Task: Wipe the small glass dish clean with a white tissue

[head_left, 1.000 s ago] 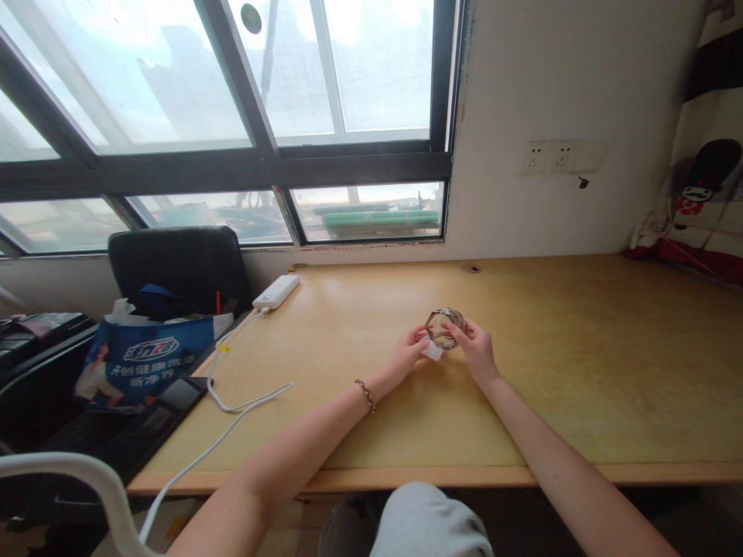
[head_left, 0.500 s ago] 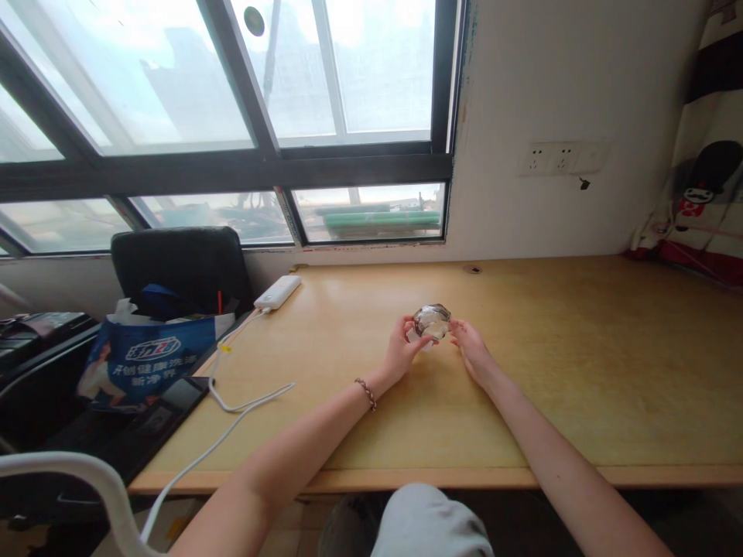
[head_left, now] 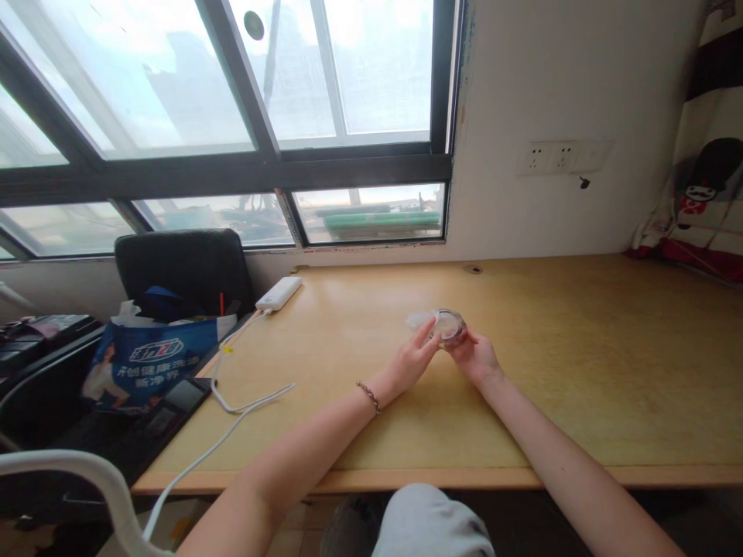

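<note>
Broadly, the tabletop (head_left: 580, 371) spreads beneath both forearms. Over it, the right hand (head_left: 474, 356) is half closed, palm turned up, fingers curled under and around the right side of the dish (head_left: 451, 326). The left hand (head_left: 416, 352) comes from the other side, fingers bent close together at the dish's left rim. Smallest, a white tissue (head_left: 416, 319) is gripped in that hand, sticking out past the fingertips, just left of the dish.
</note>
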`<state>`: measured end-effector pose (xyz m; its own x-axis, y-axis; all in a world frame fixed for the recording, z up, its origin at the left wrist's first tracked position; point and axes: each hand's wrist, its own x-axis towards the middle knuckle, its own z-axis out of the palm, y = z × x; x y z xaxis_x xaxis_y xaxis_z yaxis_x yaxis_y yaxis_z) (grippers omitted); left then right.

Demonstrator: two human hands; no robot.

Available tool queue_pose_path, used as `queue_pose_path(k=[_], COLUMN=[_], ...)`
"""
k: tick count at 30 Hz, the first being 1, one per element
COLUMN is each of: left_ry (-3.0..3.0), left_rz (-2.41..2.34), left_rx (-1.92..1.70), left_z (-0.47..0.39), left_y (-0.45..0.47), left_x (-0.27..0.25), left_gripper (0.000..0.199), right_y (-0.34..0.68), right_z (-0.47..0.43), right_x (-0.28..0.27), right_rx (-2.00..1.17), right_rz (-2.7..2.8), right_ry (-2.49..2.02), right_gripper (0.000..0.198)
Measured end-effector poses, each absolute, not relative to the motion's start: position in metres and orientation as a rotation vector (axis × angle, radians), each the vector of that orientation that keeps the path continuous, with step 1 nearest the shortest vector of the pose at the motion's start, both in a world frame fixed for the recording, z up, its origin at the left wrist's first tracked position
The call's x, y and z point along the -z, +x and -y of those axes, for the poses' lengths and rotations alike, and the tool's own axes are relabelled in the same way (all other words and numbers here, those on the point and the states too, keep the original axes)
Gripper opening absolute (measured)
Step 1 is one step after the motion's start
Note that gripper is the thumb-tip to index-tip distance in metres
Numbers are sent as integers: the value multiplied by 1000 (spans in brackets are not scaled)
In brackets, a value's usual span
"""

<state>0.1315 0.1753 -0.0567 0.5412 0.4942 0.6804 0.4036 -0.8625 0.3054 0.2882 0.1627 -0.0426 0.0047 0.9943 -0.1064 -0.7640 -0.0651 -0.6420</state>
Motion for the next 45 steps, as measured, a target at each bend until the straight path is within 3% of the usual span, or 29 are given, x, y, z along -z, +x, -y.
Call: queue_pose_path(k=[4, 11, 19, 28, 32, 45], left_ry=[2595, 2096, 1880, 2232, 2439, 2435], left_rz=[-654, -588, -479, -552, -659, -681], left_rx=[-1183, -1092, -946, -935, -768, -800], left_z=[-169, -166, -162, -155, -152, -144], left_y=[133, 136, 136, 130, 127, 139], left_x=[52, 45, 43, 18, 16, 28], left_gripper=[39, 67, 63, 70, 68, 65], right_y=[295, 302, 303, 295, 295, 302], right_z=[-162, -163, -164, -162, -162, -162], right_x=[44, 51, 50, 50, 48, 45], right_rx=[-1551, -1591, -1661, -1718, -1706, -1602], right_rz=[436, 538, 526, 480, 422, 420], right_ry=[-536, -529, -638, -689, -693, -594], right_gripper=[22, 26, 25, 24, 24, 25])
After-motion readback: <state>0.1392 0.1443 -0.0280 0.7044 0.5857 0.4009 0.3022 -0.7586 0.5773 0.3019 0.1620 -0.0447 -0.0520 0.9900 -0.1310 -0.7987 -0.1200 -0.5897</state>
